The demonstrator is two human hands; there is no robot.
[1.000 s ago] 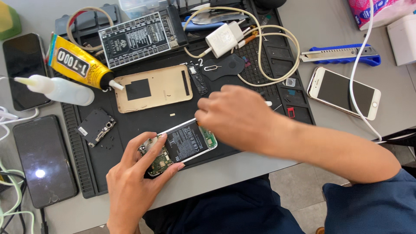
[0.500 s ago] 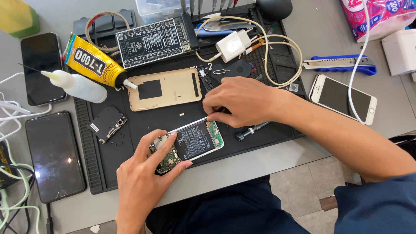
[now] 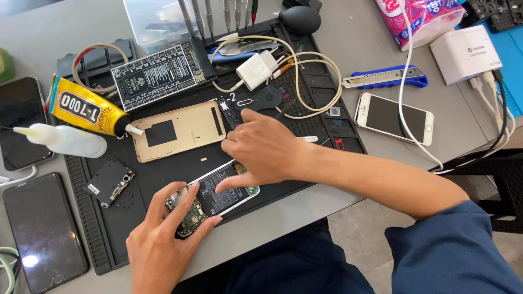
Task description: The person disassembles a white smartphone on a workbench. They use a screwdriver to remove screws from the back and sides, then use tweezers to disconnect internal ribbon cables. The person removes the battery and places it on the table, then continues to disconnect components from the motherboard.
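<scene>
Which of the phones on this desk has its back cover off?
The opened phone under both hands, circuit board and battery exposed; the white one and the dark ones lie closed.

The left hand [image 3: 163,239] comes up from six o'clock, palm down, fingers spread and curled, thumb and forefinger tips pressed forward toward one o'clock. The right hand [image 3: 264,149] enters from four o'clock on a long bare forearm, blue sleeve at the elbow, knuckles up, forefinger pointing down toward seven o'clock.
</scene>
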